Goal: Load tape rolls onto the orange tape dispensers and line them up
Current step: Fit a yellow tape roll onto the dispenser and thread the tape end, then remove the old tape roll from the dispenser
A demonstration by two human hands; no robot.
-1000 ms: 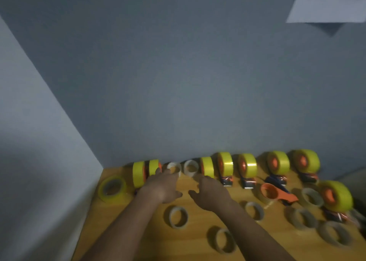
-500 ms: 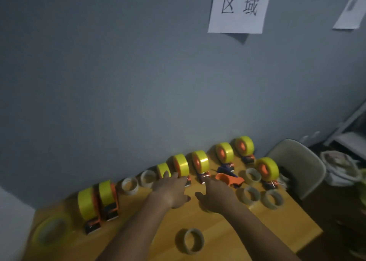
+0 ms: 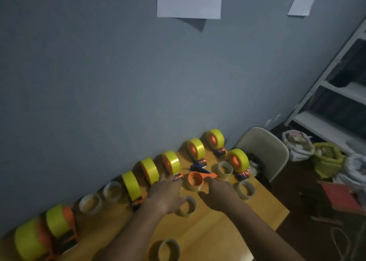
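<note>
Both hands have moved right since the earlier frame, toward the empty orange dispenser [image 3: 196, 179]. The left hand [image 3: 166, 194] and right hand [image 3: 218, 194] flank it, fingers relaxed, holding nothing.

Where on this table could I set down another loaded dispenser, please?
Bare wood lies on the table between the forearms and at the right front corner. The back is crowded: loaded dispensers, the empty orange dispenser and tape cores between both hands.
</note>
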